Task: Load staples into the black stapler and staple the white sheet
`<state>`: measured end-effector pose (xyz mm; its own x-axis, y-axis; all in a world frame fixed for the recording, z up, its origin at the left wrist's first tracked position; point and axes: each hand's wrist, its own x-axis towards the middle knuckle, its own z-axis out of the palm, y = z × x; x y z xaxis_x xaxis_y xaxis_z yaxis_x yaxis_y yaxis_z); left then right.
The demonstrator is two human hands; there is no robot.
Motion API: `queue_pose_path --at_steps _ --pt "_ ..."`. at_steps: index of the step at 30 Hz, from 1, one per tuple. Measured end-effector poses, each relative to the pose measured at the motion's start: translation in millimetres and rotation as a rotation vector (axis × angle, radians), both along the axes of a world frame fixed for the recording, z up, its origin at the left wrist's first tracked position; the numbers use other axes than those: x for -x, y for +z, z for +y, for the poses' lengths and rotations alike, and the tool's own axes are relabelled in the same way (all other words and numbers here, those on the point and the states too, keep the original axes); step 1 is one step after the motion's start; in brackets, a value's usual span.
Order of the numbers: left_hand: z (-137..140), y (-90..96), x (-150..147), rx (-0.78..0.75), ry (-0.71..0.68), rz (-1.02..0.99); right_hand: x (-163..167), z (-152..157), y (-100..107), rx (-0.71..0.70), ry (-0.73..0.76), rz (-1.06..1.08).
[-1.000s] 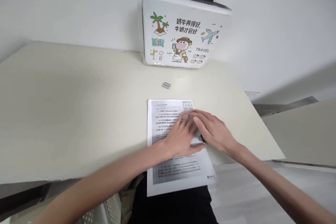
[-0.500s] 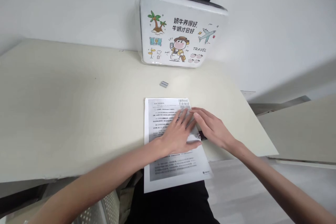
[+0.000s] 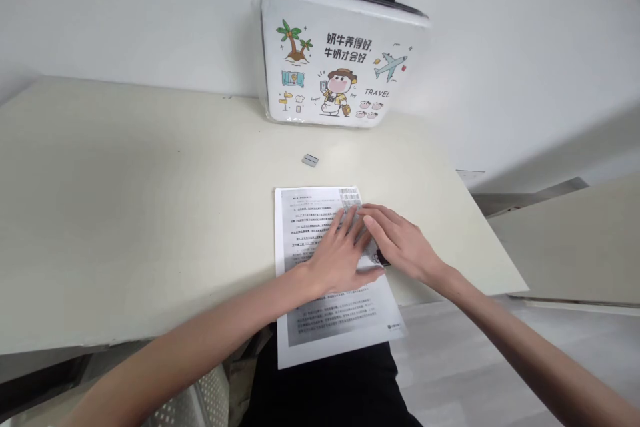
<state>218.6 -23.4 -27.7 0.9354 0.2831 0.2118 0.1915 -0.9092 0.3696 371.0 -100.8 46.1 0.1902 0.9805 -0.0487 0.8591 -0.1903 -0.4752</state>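
Note:
A printed sheet of paper (image 3: 340,340) lies on the table, its lower end hanging over the front edge above my lap. My left hand (image 3: 340,257) rests flat on it with the fingers spread. At the paper's right edge, my right hand (image 3: 403,240) is curved, fingers held together, with its tips next to my left fingertips. Partly under that palm shows a small dark object with a pale end (image 3: 383,258); its kind is hidden. What the right fingers hold, if anything, is covered by the hand itself.
Beyond the sheet, a small grey ridged piece (image 3: 310,160), perhaps staples, lies on the pale table (image 3: 125,213). A white carry case (image 3: 345,47) with cartoon prints and a black handle stands against the wall. Another pale surface (image 3: 575,240) is at the right.
Less of the dark object shows beside the right palm than before. Both hands keep nearly the same place on the paper. The view has shifted slightly.

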Motion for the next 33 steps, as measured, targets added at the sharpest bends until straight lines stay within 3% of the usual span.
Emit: queue_pose_path --at_steps 18,33 --pt "-1.3 -0.6 -1.0 0.016 -0.006 -0.027 4.1 2.8 -6.1 -0.012 -0.003 -0.113" --pt "-0.1 1.1 1.4 -0.002 -0.003 0.035 14.9 6.6 -27.2 -0.068 0.092 -0.404"
